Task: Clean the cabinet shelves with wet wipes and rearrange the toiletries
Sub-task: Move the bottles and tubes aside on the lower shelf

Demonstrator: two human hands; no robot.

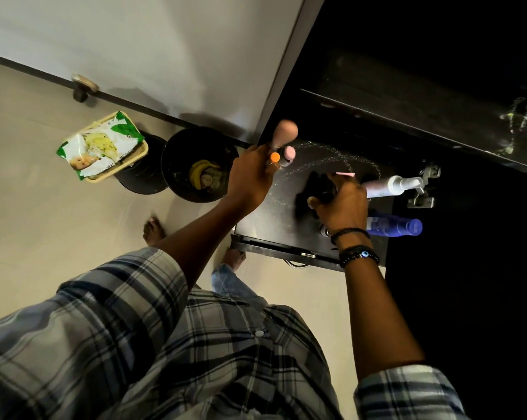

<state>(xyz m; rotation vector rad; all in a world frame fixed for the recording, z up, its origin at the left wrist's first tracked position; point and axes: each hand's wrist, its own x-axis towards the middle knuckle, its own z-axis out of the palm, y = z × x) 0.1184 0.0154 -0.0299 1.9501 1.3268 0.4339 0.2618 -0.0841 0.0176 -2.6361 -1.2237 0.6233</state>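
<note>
My left hand (251,177) is raised over the left edge of the dark cabinet shelf (274,219) and grips several small toiletries: a pink-capped bottle (283,133), a pink round-topped item (289,153) and an orange-capped one (275,157). My right hand (341,201) rests on the shelf, closed around dark bottles (312,189), with a pink strip (345,174) just beyond its fingers. A white and pink pump bottle (389,187) and a blue spray can (395,227) lie on their sides to the right of that hand. Dusty curved streaks (332,159) mark the shelf.
A green and white wet wipes pack (100,147) lies in a beige tray (142,154) on a black stool. A black bin (200,165) with banana peels stands on the floor beside it. A door hinge (422,189) sits at the shelf's right. My bare feet are below.
</note>
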